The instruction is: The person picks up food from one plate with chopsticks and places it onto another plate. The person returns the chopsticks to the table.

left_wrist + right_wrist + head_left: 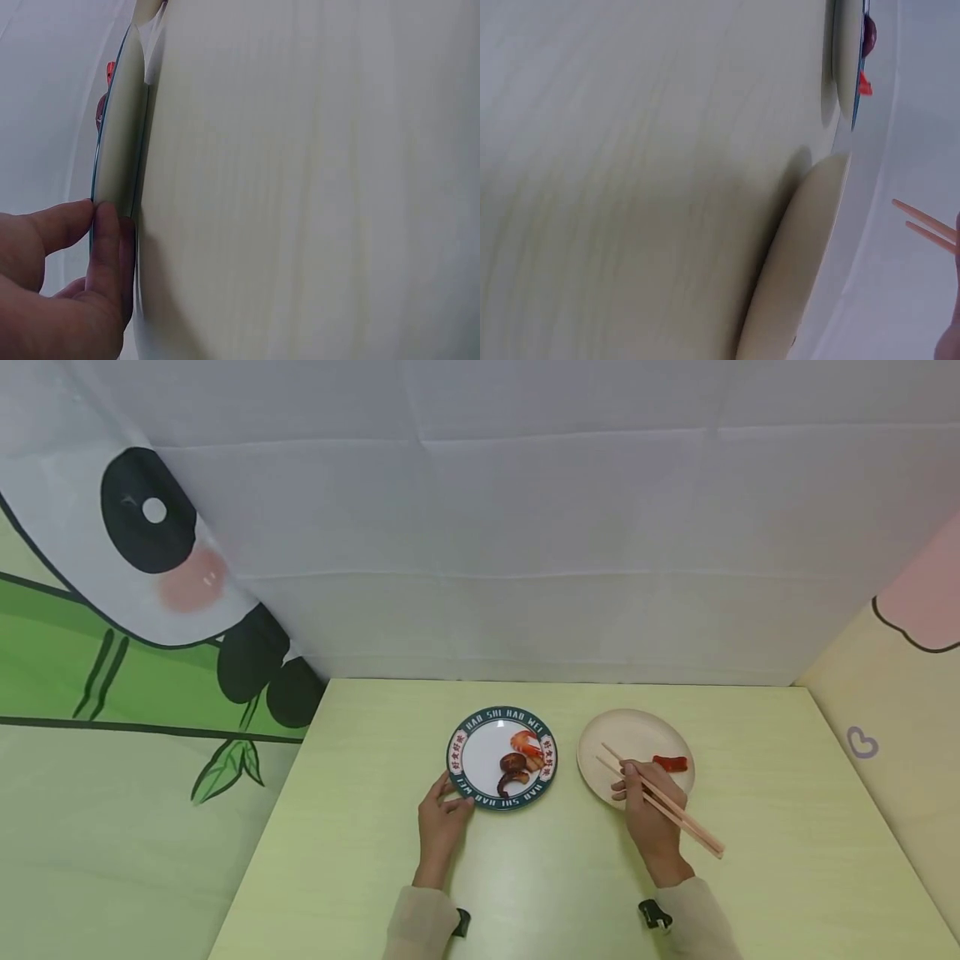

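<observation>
My left hand (pixel 441 827) pinches the near-left rim of a white plate (pixel 482 745) with a dark green lettered border. In the left wrist view, the thumb is at the rim and other fingers lie against the underside (pixel 124 135). A shrimp (pixel 527 745), a brown mushroom-like piece (pixel 513 762) and a dark curled piece (pixel 504 785) sit on this plate. My right hand (pixel 654 818) holds a pair of wooden chopsticks (pixel 697 835), tips slightly apart with nothing between them, over a beige plate (pixel 633 727). A red strip-shaped piece (pixel 670 763) lies on that plate, right of the chopstick tips.
Both plates are side by side on a pale yellow-green table (pixel 555 893). A white cloth wall (pixel 525 552) rises behind the table's back edge. Printed panels stand at the left (pixel 97 827) and right (pixel 900 760). Dark wrist straps (pixel 655 914) show at both cuffs.
</observation>
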The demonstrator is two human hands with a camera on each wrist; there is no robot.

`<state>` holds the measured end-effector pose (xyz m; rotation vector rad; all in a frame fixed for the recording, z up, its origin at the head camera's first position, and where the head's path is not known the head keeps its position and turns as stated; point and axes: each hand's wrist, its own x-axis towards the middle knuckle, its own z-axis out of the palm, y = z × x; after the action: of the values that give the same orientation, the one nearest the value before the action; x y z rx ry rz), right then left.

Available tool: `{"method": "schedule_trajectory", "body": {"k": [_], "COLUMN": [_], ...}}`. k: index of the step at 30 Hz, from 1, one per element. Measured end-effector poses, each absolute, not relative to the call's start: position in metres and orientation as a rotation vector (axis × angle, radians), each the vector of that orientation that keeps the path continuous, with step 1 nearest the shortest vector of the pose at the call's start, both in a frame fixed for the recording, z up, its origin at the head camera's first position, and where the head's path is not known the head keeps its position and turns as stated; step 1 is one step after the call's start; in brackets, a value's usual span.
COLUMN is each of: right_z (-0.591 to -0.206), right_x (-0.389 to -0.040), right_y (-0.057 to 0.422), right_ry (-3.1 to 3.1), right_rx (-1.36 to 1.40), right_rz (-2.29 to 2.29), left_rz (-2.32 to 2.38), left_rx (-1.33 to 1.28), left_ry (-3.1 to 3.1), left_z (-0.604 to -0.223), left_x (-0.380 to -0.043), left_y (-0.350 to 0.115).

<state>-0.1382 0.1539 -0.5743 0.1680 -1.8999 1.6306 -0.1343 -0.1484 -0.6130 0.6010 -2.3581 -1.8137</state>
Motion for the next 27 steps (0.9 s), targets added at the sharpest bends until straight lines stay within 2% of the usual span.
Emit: {"method": "schedule_trajectory", "body": {"k": [12,27], "right_z": [-0.577,-0.579], "right_x": [-0.127,-0.120], "right_y": [0.186,0.204], "right_ry": [-1.990,-2.025], "right_rx": [-0.088,-0.209], "right_rz": [1.597,1.485], "left_rz": [-1.841,-1.853], "left_rx": [0.549,0.547], "left_ry": [-2.317,-2.302], "left_z": [-0.615,-0.613], "left_x": [-0.134,-0.132], "left_y": [-0.151,-0.149]}}
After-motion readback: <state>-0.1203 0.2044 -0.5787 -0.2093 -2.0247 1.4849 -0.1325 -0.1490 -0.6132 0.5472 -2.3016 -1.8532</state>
